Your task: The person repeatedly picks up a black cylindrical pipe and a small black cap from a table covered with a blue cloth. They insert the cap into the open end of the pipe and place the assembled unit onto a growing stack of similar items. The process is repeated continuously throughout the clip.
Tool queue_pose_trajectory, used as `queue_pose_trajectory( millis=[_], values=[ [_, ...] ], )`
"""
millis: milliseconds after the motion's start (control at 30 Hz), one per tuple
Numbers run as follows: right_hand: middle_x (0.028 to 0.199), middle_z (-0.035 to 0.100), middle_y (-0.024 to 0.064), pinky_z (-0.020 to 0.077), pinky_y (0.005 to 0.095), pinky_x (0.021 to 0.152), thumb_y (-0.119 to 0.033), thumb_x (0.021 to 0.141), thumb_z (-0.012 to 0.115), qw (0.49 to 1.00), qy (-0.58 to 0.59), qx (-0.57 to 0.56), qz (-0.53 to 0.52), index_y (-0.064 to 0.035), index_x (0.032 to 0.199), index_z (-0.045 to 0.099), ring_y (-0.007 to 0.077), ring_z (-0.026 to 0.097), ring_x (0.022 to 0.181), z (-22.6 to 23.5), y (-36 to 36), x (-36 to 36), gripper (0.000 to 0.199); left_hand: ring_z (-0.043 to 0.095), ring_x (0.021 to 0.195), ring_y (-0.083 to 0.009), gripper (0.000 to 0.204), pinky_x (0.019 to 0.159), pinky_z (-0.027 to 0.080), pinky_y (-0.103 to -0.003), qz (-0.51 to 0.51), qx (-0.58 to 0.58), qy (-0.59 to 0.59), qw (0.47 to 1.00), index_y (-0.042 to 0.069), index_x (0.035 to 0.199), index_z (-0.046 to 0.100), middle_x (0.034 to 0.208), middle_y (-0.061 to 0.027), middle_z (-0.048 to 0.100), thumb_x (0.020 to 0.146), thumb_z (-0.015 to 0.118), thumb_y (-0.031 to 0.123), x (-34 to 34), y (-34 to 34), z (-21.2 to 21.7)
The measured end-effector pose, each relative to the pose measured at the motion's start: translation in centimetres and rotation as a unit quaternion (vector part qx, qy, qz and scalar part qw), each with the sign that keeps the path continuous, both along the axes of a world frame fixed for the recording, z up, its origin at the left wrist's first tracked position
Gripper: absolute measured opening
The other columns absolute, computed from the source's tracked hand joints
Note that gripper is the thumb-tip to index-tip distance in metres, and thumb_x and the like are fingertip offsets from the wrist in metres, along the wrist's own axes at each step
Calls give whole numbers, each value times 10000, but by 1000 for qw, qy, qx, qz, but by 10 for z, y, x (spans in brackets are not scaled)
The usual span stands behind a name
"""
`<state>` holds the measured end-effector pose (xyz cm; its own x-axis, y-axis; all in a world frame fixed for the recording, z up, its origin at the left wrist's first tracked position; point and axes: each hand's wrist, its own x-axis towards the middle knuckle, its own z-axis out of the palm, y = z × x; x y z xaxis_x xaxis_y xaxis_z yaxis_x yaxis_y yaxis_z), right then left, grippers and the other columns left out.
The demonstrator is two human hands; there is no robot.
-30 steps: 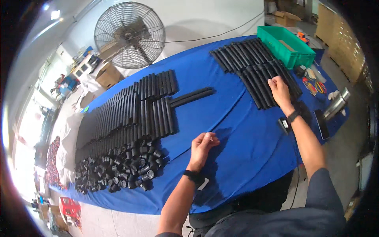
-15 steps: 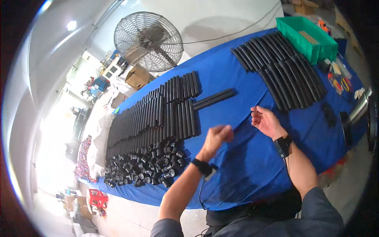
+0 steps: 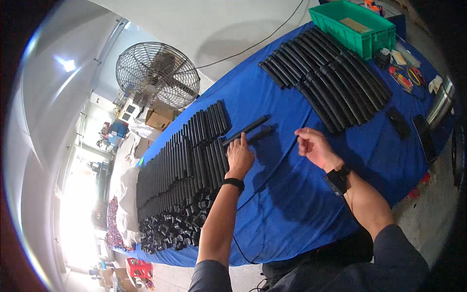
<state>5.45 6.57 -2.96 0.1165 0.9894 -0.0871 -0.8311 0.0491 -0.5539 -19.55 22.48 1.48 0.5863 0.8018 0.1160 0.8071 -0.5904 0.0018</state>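
Observation:
My left hand (image 3: pixel 240 156) is at a black tube (image 3: pixel 253 128), its fingers closed on the tube near the end by the stacked rows. A dark shape just below the tube is partly hidden by my fingers; whether it is a second tube or a shadow I cannot tell. My right hand (image 3: pixel 315 149) hovers over the blue cloth (image 3: pixel 292 194) to the right, its fingers curled together and nothing visible in them. Left of my left hand lie rows of short black tubes (image 3: pixel 180 155). Several black pipe fittings (image 3: pixel 170 228) are heaped at the near end of these rows.
Longer black tubes (image 3: pixel 335 80) lie side by side at the far right. Beyond them stands a green crate (image 3: pixel 369 39), with pliers (image 3: pixel 414 75) and small items nearby. A large wire-caged fan (image 3: pixel 158 75) stands behind the table. A red stool (image 3: pixel 138 267) is at lower left.
My left hand has moved left and forward onto the tube that lay beside another one. My right hand stays curled above the cloth. The whole view has swung somewhat.

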Motion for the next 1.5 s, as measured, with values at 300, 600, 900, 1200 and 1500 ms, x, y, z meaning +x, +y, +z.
queue_pose_trajectory(
  millis=[300,600,900,1200,1500],
  values=[
    [835,628,-9,492,291,735,-190,927,679,993,-93,9,-74,-101,1003,655,120,608,765,4,3,-9,120,605,1098,-390,323,914,543,-489,-25,-15,28,999,82,1149,616,1080,-178,607,834,564,27,-29,-39,-22],
    [913,656,15,513,299,767,-214,977,642,979,-203,-5,8,-71,1071,650,133,639,846,25,-38,-34,171,649,907,-348,308,814,532,-405,-191,-160,-442,862,26,1031,562,995,-157,631,751,625,-88,-40,-168,59],
    [949,655,51,503,310,780,-188,968,639,963,-269,-22,-1,-38,1122,621,150,630,854,56,-131,-58,216,634,1017,-335,292,875,522,-407,-221,-233,-548,772,30,1018,524,1021,-149,616,775,620,-101,-27,-217,38],
    [926,646,50,506,315,725,-173,961,638,950,-310,-14,-41,-29,1105,632,149,623,830,74,-191,-64,203,622,1120,-239,286,954,492,-392,-226,-372,-614,658,57,984,490,1067,-104,617,814,637,-119,-16,-242,29],
    [1020,640,49,491,305,815,-143,946,649,881,-446,-19,-159,-25,1159,620,145,603,932,95,-234,-53,245,597,1154,-225,277,1025,471,-401,-269,-454,-665,528,60,1003,489,1098,-95,596,847,632,-118,15,-279,21]
  ],
)
